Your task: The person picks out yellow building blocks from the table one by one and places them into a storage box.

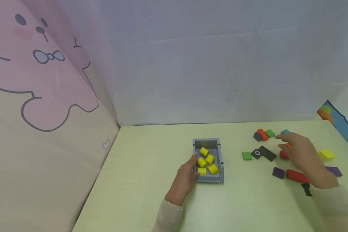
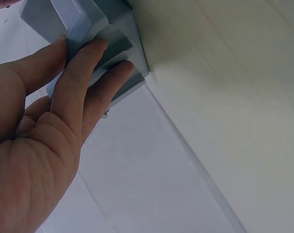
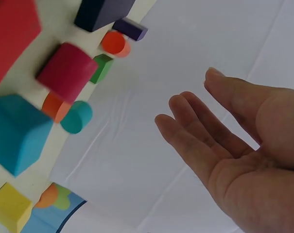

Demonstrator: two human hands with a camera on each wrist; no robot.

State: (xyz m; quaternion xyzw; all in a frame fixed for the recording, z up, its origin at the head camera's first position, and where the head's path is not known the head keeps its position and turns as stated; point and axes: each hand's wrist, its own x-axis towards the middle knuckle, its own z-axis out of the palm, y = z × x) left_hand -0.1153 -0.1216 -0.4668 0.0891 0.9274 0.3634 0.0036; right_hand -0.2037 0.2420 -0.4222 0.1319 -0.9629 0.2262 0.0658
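A grey open-topped box [image 1: 221, 174] sits on the table, with several yellow cylinders [image 1: 210, 159] lying loose in it. My left hand [image 1: 185, 178] grips the box's left side. In the left wrist view, the thumb and fingers of that left hand [image 2: 59, 111] pinch the grey wall [image 2: 86, 24]. On the right, my right hand [image 1: 303, 154] hovers over scattered coloured blocks. The right wrist view shows this right hand [image 3: 224, 141] with fingers extended and nothing held. Blocks close by include a crimson cylinder [image 3: 68, 73] and a light-blue block [image 3: 20, 131].
Around the right hand lie a yellow block [image 1: 326, 155], a red block [image 1: 297, 176], a purple block [image 1: 278, 172], a black flat piece [image 1: 267, 153] and a green square [image 1: 246, 156]. A pale curtain [image 1: 206, 74] stands behind the table [image 1: 142, 167].
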